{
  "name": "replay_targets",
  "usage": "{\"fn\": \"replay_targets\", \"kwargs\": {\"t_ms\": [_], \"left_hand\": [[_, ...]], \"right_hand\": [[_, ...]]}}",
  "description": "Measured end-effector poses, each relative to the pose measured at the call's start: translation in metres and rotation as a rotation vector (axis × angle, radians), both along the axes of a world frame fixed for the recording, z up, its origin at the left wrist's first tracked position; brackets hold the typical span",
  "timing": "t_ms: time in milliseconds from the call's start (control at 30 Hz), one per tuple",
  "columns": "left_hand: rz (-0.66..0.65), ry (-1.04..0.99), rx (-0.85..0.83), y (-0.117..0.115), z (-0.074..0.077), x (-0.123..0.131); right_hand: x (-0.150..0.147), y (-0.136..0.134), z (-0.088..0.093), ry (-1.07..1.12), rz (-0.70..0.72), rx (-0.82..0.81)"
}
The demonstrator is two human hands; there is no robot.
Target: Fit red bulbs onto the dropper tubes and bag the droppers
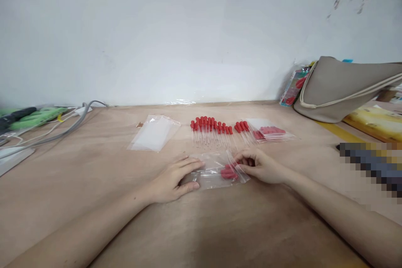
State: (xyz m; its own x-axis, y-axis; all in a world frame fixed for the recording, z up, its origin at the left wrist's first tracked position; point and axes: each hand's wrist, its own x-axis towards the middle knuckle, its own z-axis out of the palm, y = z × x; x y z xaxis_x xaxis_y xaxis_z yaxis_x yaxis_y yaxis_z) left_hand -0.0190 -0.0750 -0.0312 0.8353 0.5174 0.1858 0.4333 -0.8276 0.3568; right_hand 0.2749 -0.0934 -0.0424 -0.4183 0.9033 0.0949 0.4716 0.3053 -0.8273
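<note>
A clear zip bag (210,180) lies flat on the table, with a few red-bulbed droppers (229,172) inside, their bulbs towards the right end. At the bag's left end rests my left hand (172,180), fingers stretched out and thumb apart. My right hand (259,165) pinches the bag's right edge between thumb and fingers, close to the bulbs. Just beyond the bag, a row of loose droppers (207,127) with red bulbs and clear thin tubes lies side by side. A smaller group of droppers (243,127) lies to its right.
Flat unfilled zip bags (153,133) are stacked at the left. Filled bags (273,132) with red bulbs lie at the right. Farther right are a grey-beige pouch (339,88) and a yellow packet (373,121). Cables (70,125) and a green item (37,118) sit far left.
</note>
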Motion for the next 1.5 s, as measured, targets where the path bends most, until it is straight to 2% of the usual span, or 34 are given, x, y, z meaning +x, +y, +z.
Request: {"fn": "replay_targets", "kwargs": {"t_ms": [133,267,400,567,633,833,967,1033,1100,1200,1267,1400,1500], "left_hand": [[0.008,0.016,-0.009,-0.001,0.001,0.0],[0.012,0.014,-0.008,-0.001,0.002,0.001],[0.003,0.009,-0.011,-0.001,0.003,0.001],[0.015,0.008,-0.015,-0.001,0.001,0.001],[0.017,0.003,-0.013,0.0,0.0,0.0],[0.008,-0.011,-0.02,0.001,-0.002,-0.001],[-0.003,-0.006,-0.038,0.002,-0.002,-0.001],[-0.003,-0.003,-0.053,0.002,-0.001,-0.001],[-0.007,-0.013,-0.066,0.003,0.0,-0.001],[-0.011,-0.029,-0.064,0.002,0.001,-0.001],[-0.006,-0.022,-0.057,0.002,0.001,-0.001],[0.009,0.012,-0.056,0.001,0.001,-0.002],[0.003,0.017,-0.046,0.001,0.0,-0.002]], "right_hand": [[0.007,0.003,0.002,0.071,0.011,-0.057],[-0.003,0.001,0.003,0.147,-0.005,-0.066],[-0.016,0.0,-0.001,0.169,-0.086,-0.14],[-0.017,0.002,-0.008,0.199,-0.268,-0.16],[-0.015,0.002,-0.007,0.199,-0.248,-0.156],[-0.008,-0.001,0.002,0.125,-0.012,-0.124],[-0.003,0.001,0.002,0.11,0.005,-0.071],[0.004,0.006,0.004,0.081,-0.053,-0.048],[0.012,0.015,0.009,-0.005,-0.191,0.019],[0.022,0.036,0.019,-0.222,-0.442,0.226],[0.023,0.052,0.024,-0.406,-0.555,0.324],[0.009,0.077,0.026,-0.719,-0.668,0.263],[-0.003,0.085,0.027,-0.799,-0.696,0.143]]}}
